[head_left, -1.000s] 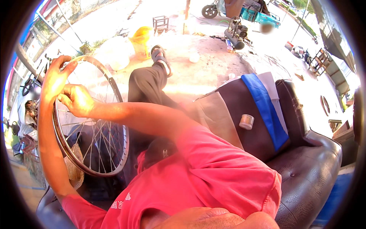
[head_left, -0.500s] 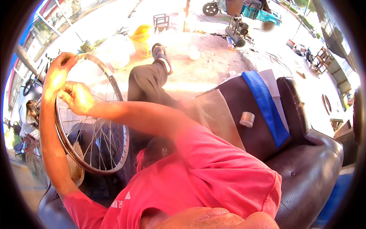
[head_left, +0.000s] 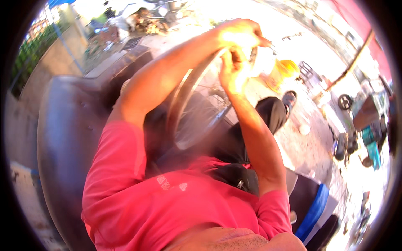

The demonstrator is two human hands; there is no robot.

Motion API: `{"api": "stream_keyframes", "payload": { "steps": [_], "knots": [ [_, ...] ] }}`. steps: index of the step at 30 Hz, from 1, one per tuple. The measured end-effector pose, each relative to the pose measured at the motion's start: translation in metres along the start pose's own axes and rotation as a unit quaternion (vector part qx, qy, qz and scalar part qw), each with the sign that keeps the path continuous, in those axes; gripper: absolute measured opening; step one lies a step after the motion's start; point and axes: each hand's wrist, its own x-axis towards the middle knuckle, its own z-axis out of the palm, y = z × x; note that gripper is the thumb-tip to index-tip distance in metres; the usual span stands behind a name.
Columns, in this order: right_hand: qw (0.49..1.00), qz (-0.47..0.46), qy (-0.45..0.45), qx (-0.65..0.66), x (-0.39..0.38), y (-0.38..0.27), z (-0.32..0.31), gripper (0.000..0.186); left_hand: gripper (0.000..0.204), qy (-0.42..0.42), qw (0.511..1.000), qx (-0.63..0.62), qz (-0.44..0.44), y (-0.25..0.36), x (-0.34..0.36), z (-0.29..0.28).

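Note:
The spoked bicycle wheel (head_left: 179,125) is upright over my lap, smeared by motion. My left hand (head_left: 243,35) is at the top of the rim, fingers curled round it in bright glare. Just below, my right hand (head_left: 234,71) is closed at the rim, its fingertips hard to make out. Whether anything small is between the fingers I cannot tell. A black pouch (head_left: 228,175) with a zip sits at my waist.
I sit on a brown leather sofa (head_left: 67,129) with blue cloth (head_left: 312,209) to my right. Beyond stand a yellow bucket (head_left: 284,71), a dark compressor (head_left: 343,146) and a teal vehicle (head_left: 370,146). A pole (head_left: 351,60) rises at upper right; clutter lies at the back.
The view has swung to the left, bringing the sofa's left side and a fence into sight. Both hands, still at the rim, now appear at upper middle, and the wheel is blurred.

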Motion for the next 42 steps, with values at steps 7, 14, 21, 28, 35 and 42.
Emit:
{"api": "stream_keyframes", "payload": {
  "steps": [7,14,21,28,35,42],
  "knots": [
    [0.993,0.004,0.025,0.112,0.017,-0.007,0.001,0.023,0.051,-0.029,0.996,-0.060,-0.051,0.029,-0.010,-0.018],
    [1.000,-0.005,-0.008,0.009,0.015,-0.009,-0.006,0.019,0.052,-0.030,0.998,-0.024,-0.044,0.030,-0.013,-0.023],
    [0.988,0.014,-0.005,0.153,0.018,-0.001,0.003,0.012,0.052,-0.051,0.996,-0.053,-0.045,0.020,-0.008,-0.026],
    [1.000,0.010,-0.017,0.004,0.014,0.000,0.003,0.022,0.057,0.049,0.985,-0.157,-0.055,0.001,0.000,-0.017],
    [0.999,0.042,-0.026,-0.007,0.013,-0.004,-0.008,0.021,0.038,0.018,0.966,-0.257,-0.029,0.004,0.005,-0.014],
    [0.992,0.048,0.039,-0.109,0.038,-0.019,-0.035,0.024,0.030,-0.020,0.947,-0.317,-0.041,0.007,-0.008,-0.022]
  ]
}}
